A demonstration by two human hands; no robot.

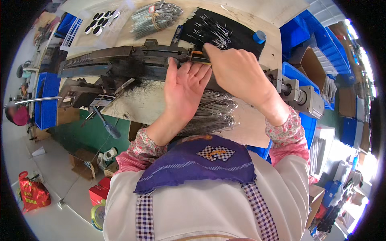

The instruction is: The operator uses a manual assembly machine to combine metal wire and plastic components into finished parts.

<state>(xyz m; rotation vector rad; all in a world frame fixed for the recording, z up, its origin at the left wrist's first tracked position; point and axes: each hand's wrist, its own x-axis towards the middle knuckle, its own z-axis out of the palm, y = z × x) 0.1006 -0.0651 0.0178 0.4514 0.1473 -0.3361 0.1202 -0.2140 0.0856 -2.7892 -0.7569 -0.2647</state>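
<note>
A long dark metal machine [150,60] runs across the bench in front of me. My left hand [183,88] lies palm up against its near side, fingers stretched out and thumb raised. Beside it, my right hand [239,72] is closed, back of the hand up, fingers bent down over the machine; whatever it grips is hidden. A narrow slot piece with orange and yellow edges [200,57] shows between both hands. Below my hands lies a pile of twisted wire stems with looped ends [215,114]. Beyond the machine, dark-bristled wire brushes [211,32] rest on a black cloth [241,48].
A tied bundle of wire stems [157,19], a clear tray of black-and-white round pieces [98,24] and a blue round cap [259,37] sit at the far side. Blue bins [297,34] stand at right. Loose dark bristles [134,86] litter the machine's left part.
</note>
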